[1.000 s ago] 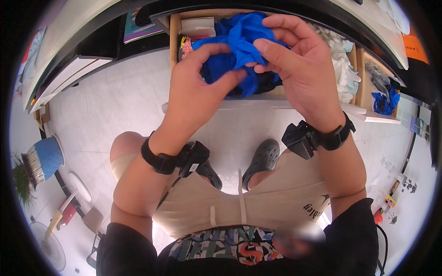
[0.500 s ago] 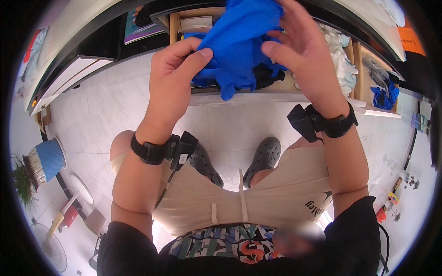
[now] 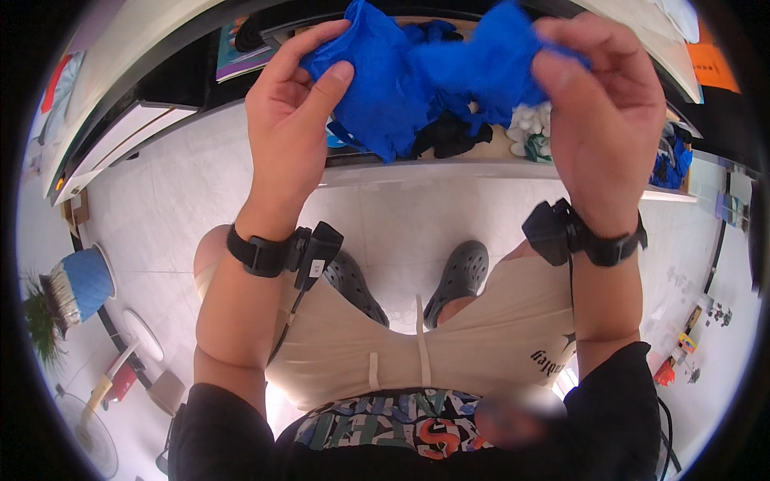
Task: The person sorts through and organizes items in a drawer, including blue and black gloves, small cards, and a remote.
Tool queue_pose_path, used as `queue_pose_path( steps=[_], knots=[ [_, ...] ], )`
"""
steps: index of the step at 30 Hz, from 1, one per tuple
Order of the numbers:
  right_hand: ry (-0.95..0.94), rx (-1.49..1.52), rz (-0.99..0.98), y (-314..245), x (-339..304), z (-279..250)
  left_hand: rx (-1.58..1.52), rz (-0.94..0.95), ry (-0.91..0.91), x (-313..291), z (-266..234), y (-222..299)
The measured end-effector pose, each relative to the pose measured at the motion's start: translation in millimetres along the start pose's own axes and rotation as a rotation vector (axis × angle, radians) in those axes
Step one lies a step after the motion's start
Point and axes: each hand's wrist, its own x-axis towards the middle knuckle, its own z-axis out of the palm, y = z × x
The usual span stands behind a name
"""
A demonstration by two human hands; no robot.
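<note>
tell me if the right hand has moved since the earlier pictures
Yes: the right hand has moved to the right along the open drawer, now covering its right end and farther from the left hand.

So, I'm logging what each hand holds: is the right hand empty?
No, the right hand pinches crumpled blue material between its thumb and fingers.
</note>
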Motion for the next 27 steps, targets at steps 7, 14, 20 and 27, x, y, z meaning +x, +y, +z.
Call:
queue_pose_path(
  steps=[7, 14, 20, 27],
  knots=[
    [-0.362, 0.480, 0.314, -30.6, -3.9, 35.4, -0.061, 0.007, -0.002, 0.4, 6.4, 8.4],
    [-0.163, -0.093, 0.070, -2.0, 0.4, 41.3, -0.115, -0.039, -0.143, -9.3, 20.8, 6.8],
    [-0.074, 0.212, 0.356, -3.2, 5.1, 55.4, -0.224, -0.075, -0.305, -15.3, 19.4, 5.3],
    [-0.280, -0.654, 0.341, 69.2, 12.2, 1.6, -0.181, -0.253, -0.012, -5.5, 0.2, 8.9]
  ],
)
